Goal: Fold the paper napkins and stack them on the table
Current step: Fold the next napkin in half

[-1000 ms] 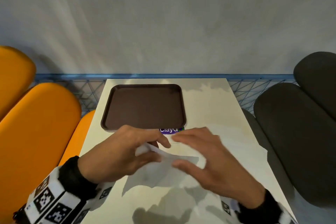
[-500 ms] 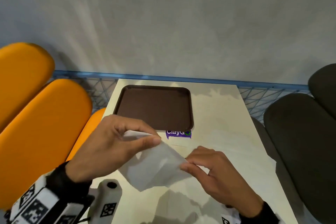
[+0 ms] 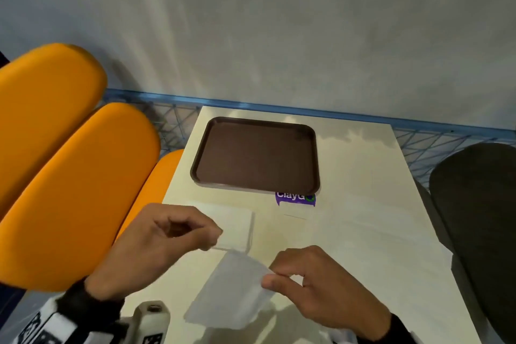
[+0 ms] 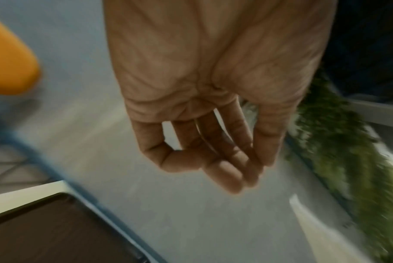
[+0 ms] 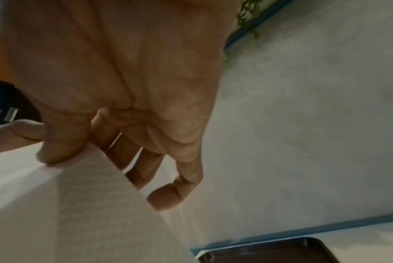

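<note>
Two hands over the pale surface (image 3: 363, 204). Right hand (image 3: 321, 285) pinches the upper right corner of a paper napkin (image 3: 234, 296) between thumb and forefinger; the right wrist view shows the thumb pressed on the sheet's top edge (image 5: 78, 204) with the remaining fingers (image 5: 146, 170) curled behind it. The napkin hangs tilted, held up over the near part of the surface, its lower edge close to the surface; contact there cannot be judged.

Left hand (image 3: 156, 243) is off that napkin. Thumb and forefinger are brought together just at the near edge of a flat folded napkin (image 3: 234, 227) lying on the surface between the hand and the purple sticker (image 3: 295, 198). Whether the fingertips actually grip its edge is unclear; the left wrist view is blurred and shows only loosely curled fingers (image 4: 222, 160) with nothing visible in them.

Change from half a second ago: then both hands held one napkin, left at its upper corner, right at its right corner. Now only the right holds it, and the left has moved out to the left. The head view has also shifted right, so the brown tray (image 3: 315, 148) at the far side of the surface sits nearer the middle of the picture.

Orange seats (image 3: 69, 176) stand to the left, a dark seat (image 3: 474, 218) to the right.
</note>
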Motion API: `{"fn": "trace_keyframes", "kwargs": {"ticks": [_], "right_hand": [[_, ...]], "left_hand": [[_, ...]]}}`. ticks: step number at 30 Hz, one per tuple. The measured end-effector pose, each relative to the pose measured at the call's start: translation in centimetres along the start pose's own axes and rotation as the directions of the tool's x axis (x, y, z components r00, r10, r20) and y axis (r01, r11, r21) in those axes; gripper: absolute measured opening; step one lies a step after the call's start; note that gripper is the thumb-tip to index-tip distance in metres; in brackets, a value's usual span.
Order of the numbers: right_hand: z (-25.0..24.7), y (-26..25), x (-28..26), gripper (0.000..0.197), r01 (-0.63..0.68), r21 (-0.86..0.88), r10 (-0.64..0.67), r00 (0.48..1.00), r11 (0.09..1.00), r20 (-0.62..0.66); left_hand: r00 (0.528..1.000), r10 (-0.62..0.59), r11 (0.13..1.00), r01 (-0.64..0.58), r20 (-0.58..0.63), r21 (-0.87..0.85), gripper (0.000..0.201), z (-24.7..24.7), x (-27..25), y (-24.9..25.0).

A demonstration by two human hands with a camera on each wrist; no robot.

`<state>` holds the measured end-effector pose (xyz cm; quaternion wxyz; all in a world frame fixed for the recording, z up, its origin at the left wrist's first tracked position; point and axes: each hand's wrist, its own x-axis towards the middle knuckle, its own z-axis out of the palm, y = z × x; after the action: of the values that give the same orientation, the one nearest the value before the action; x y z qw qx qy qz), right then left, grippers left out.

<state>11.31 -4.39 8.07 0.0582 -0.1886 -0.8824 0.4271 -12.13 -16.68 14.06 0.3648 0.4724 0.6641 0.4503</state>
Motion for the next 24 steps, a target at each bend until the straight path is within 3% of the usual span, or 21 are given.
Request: {"fn": "trace_keyframes", "kwargs": {"ticks": [1, 2, 4, 6, 8, 11, 13, 16, 19, 21, 24], "right_hand": [[0.0, 0.0, 0.5, 0.047, -0.014, 0.012, 0.014, 1.0, 1.0, 0.017], [0.0, -0.1, 1.3, 0.045, -0.039, 0.026, 0.038, 0.999, 0.999, 0.037], [0.6, -0.2, 3.2, 0.043, -0.087, 0.021, 0.084, 0.992, 0.996, 0.093], [1.6, -0.1, 5.3, 0.04, -0.111, 0.018, 0.108, 0.987, 0.994, 0.122], [2.5, 1.0, 7.1, 0.038, -0.155, 0.069, 0.144, 0.979, 0.986, 0.142], [4.3, 4.2, 8.9, 0.027, -0.394, 0.254, 0.343, 0.913, 0.883, 0.222], [5.8, 6.4, 9.8, 0.015, -0.511, 0.455, 0.476, 0.857, 0.729, 0.199], [7.9, 8.2, 11.8, 0.008, -0.511, 0.711, 0.67, 0.739, 0.483, 0.076], [10.0, 10.1, 14.1, 0.041, -0.566, 0.682, 0.795, 0.605, 0.464, -0.039], [11.4, 11.7, 15.4, 0.043, -0.611, 0.638, 0.841, 0.53, 0.469, -0.111], [12.9, 13.5, 16.4, 0.042, -0.633, 0.62, 0.874, 0.44, 0.464, -0.205]], "left_hand": [[0.999, -0.036, 0.998, 0.036, -0.002, -0.042, 0.021, -1.0, 0.0, -1.0], [0.995, -0.071, 0.997, 0.073, 0.07, -0.024, 0.036, -1.5, 0.1, -2.0], [0.936, -0.186, 0.981, 0.158, 0.3, 0.115, 0.067, -1.2, 0.6, -4.1], [0.885, -0.257, 0.965, 0.216, 0.389, 0.147, 0.062, -0.6, 1.5, -6.3], [0.905, -0.263, 0.965, 0.238, 0.334, 0.114, 0.033, -0.6, 2.7, -8.4], [0.918, -0.334, 0.933, 0.354, 0.215, -0.063, 0.024, -2.0, 4.3, -12.2], [0.887, -0.445, 0.873, 0.46, 0.125, -0.163, 0.024, -2.9, 5.4, -15.4], [0.804, -0.594, 0.789, 0.586, 0.015, -0.184, 0.016, -3.7, 7.6, -20.6], [0.758, -0.65, 0.755, 0.634, -0.061, -0.165, 0.009, -3.8, 9.8, -24.2], [0.752, -0.647, 0.762, 0.643, -0.124, -0.078, 0.008, -3.4, 10.8, -25.4], [0.759, -0.598, 0.77, 0.633, -0.256, 0.076, 0.041, -2.7, 11.7, -26.4]]}}
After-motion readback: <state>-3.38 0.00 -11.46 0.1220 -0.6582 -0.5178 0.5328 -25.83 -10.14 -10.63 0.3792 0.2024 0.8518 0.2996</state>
